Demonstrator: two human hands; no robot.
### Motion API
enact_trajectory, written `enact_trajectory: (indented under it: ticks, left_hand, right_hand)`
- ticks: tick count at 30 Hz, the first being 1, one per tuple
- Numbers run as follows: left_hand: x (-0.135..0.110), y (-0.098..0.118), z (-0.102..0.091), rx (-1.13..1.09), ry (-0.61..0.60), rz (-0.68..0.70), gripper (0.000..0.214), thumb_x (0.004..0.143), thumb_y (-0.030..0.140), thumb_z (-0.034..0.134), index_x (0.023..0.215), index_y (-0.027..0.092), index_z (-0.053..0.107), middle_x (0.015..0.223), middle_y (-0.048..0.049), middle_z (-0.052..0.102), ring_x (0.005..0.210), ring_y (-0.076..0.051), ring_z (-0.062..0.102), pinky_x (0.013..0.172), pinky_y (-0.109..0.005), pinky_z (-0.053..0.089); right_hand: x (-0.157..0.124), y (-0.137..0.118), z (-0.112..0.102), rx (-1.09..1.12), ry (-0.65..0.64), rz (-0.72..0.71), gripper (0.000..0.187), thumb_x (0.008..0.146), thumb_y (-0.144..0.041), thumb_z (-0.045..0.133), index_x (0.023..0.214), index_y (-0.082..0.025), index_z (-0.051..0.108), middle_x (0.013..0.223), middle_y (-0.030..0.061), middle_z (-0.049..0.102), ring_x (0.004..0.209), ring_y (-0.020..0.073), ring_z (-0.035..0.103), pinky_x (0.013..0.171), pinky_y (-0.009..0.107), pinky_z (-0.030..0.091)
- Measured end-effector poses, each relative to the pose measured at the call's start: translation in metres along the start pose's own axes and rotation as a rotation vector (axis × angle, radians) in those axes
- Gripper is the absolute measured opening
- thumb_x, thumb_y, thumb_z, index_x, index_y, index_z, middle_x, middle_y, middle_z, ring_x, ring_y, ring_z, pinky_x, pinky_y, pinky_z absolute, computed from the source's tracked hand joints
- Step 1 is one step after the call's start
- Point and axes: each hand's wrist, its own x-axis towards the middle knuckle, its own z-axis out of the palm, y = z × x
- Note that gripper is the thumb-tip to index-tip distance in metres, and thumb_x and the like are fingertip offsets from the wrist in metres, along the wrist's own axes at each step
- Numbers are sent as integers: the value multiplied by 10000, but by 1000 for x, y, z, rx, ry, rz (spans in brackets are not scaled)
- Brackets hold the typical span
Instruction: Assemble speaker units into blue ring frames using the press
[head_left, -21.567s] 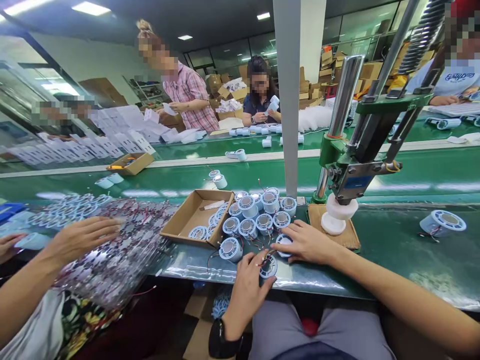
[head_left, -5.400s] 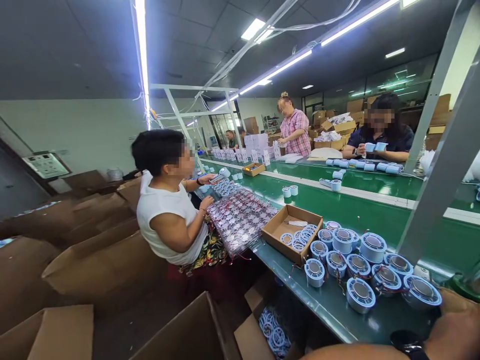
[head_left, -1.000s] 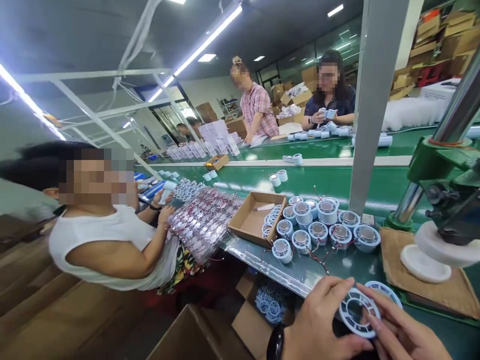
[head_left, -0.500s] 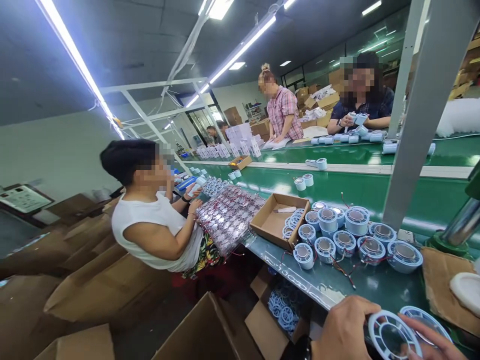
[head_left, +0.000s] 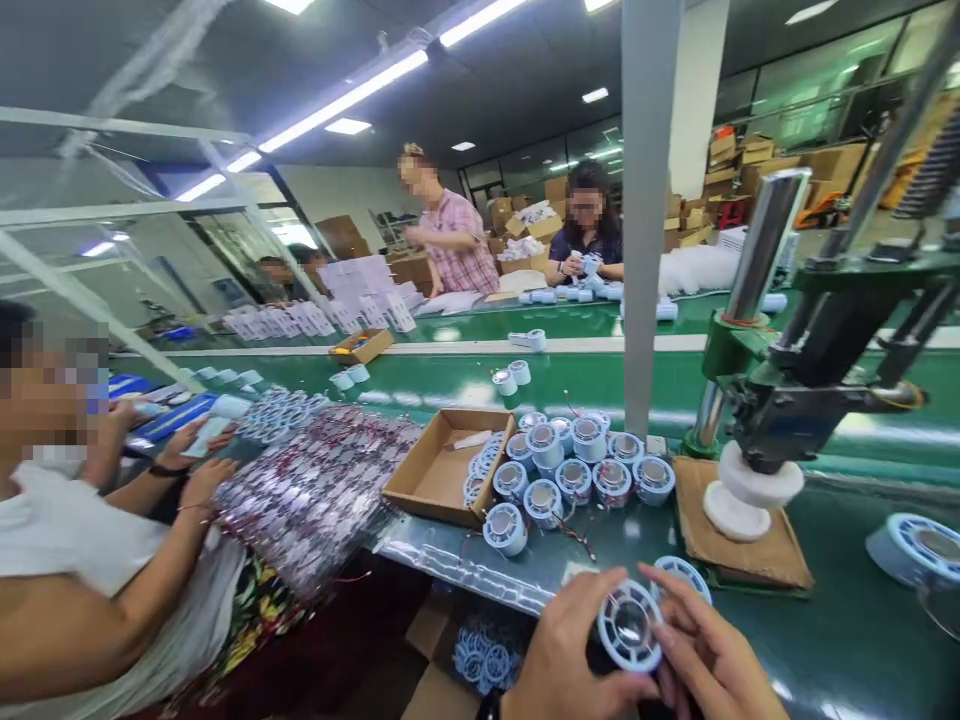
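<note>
Near the front edge of the bench I hold a light-blue round spoked housing (head_left: 630, 625), its face with a dark centre turned up toward me. My left hand (head_left: 574, 645) is closed around its left side, thumb below and fingers above. The fingers of my right hand (head_left: 709, 650) press on its right edge. Just behind my right fingers lies another light-blue round housing (head_left: 684, 575), partly hidden. Farther back stands a group of light-blue round housings with silver discs (head_left: 574, 480), red and black wires trailing from them. What lies under the held piece is hidden by my hands.
A press with white round pads (head_left: 757, 475) stands on cardboard at right; one more housing (head_left: 919, 550) is beyond it. Left of the group is a cardboard tray (head_left: 420, 450) with blue rings. A co-worker (head_left: 97, 560) sits at left beside silver parts. A post (head_left: 641, 220) rises behind.
The view has swung right, bringing the whole press into sight. The spoked housing stays between both my hands. The co-worker in the plaid shirt has raised an arm.
</note>
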Motion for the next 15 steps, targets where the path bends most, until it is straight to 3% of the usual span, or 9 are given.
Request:
enact_trajectory:
  ticks: [3,7,15]
  left_hand:
    - [0,6,-4,10,78,-115,768,797,779,615,1255,165,672,1151,-169,751,1025,-315,735,923,-423,600]
    - [-4,5,-3,-5,104,-211,736,744,751,705,1219,191,664,1101,-131,759,958,-297,743,862,-419,614]
    - [-6,10,-4,20,110,-239,749,693,763,740,1198,213,674,1073,-113,768,920,-293,756,818,-409,621]
  right_hand:
    - [1,-9,6,89,-88,-28,822,786,-734,676,1380,-182,540,874,51,627,540,81,530,456,183,452]
    - [-1,-19,13,182,-131,-4,738,787,-672,722,1296,-158,575,853,40,621,549,62,520,480,162,458]
    - [-7,-23,11,243,-148,-16,648,829,-603,721,1283,-156,604,806,33,639,538,58,514,492,161,450]
